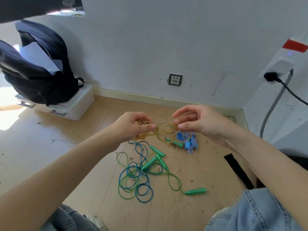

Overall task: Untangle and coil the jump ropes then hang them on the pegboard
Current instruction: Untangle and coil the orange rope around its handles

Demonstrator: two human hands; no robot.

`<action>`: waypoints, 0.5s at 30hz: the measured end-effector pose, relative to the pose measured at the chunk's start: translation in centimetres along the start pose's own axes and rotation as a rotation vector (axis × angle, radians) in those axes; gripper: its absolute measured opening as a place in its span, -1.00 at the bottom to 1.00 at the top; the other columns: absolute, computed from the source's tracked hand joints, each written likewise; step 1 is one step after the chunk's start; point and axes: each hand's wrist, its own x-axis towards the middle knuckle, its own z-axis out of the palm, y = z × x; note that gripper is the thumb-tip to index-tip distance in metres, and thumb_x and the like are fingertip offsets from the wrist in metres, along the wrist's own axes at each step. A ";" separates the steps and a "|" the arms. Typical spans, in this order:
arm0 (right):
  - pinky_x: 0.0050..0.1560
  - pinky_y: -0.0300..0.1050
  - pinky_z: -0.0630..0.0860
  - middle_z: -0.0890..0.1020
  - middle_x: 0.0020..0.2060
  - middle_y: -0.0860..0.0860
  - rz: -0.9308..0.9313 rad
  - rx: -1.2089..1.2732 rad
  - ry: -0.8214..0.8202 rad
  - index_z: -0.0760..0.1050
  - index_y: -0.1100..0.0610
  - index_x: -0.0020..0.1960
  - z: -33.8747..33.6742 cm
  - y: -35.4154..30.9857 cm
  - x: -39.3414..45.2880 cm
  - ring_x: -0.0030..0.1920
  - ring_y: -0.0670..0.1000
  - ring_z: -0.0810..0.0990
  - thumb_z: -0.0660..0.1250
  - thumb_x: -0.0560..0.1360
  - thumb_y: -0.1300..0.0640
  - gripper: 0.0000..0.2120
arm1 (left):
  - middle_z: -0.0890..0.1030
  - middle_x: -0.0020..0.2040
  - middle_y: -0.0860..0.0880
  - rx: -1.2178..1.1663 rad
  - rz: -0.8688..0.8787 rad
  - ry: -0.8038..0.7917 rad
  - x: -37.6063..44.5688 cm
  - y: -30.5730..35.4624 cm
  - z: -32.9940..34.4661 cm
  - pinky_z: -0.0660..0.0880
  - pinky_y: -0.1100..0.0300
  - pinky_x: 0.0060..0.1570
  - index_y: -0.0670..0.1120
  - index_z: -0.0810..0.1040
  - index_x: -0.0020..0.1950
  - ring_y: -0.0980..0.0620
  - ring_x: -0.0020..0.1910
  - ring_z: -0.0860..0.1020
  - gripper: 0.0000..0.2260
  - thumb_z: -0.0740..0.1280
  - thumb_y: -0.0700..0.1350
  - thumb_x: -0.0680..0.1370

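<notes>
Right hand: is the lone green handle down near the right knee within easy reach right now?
Probably, but not at once. The right hand and left hand both pinch the amber rope. Nothing lies over the green handle on the floor; it would have to let go first.

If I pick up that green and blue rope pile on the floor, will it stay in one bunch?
Probably not: the green and blue ropes lie in loose thin loops, so they would likely flop and dangle. The smooth green handles look rounded and might roll or swing.

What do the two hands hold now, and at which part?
Both hold the amber jump rope by its cord: left hand grips a bunched part, right hand pinches a loop.
</notes>
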 end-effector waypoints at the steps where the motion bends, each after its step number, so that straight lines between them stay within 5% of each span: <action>1: -0.20 -0.28 0.58 0.67 -0.24 0.02 -0.001 -0.037 -0.018 0.56 0.16 -0.03 0.0 -0.1 -0.2 -0.23 -0.10 0.65 0.35 0.40 0.44 -0.75 | 0.56 -0.31 0.05 -0.004 0.005 -0.008 0.0 0.1 -0.1 0.38 0.32 -0.40 0.03 0.60 -0.19 0.13 -0.38 0.46 -0.93 0.44 -0.01 0.41; 5: -0.22 -0.24 0.56 0.63 -0.25 0.05 0.001 -0.093 -0.011 0.52 0.14 -0.03 0.7 -0.2 -0.4 -0.29 -0.09 0.60 0.25 0.44 0.46 -0.73 | 0.56 -0.32 0.09 0.099 0.048 -0.005 -0.3 0.2 0.1 0.42 0.24 -0.32 0.06 0.59 -0.20 0.12 -0.35 0.47 -0.95 0.43 -0.02 0.43; 8: -0.23 -0.21 0.59 0.66 -0.28 0.06 0.040 0.094 0.014 0.50 0.17 -0.03 1.0 -0.3 -0.5 -0.34 -0.08 0.61 0.27 0.44 0.47 -0.76 | 0.54 -0.24 0.15 0.301 0.160 0.028 -0.6 0.4 -0.3 0.48 0.23 -0.21 0.11 0.55 -0.12 0.17 -0.30 0.48 -0.95 0.38 -0.04 0.47; 12: -0.25 -0.18 0.62 0.68 -0.31 0.09 0.103 0.322 0.031 0.48 0.19 -0.05 1.1 -0.5 -0.7 -0.36 -0.02 0.62 0.29 0.43 0.46 -0.80 | 0.53 0.07 0.17 0.362 0.327 -0.069 -1.4 1.1 -1.2 0.43 0.27 0.04 0.25 0.46 0.05 0.28 -0.08 0.49 -0.72 0.39 -0.09 0.47; 15: -0.25 -0.15 0.62 0.68 -0.30 0.12 0.111 0.398 0.008 0.49 0.19 -0.06 1.4 -0.6 -0.7 -0.35 0.02 0.63 0.31 0.42 0.44 -0.80 | 0.54 0.02 0.23 0.369 0.332 -0.076 -2.1 1.5 -0.7 0.41 0.27 0.06 0.26 0.49 0.06 0.27 -0.02 0.50 -0.71 0.44 0.06 0.39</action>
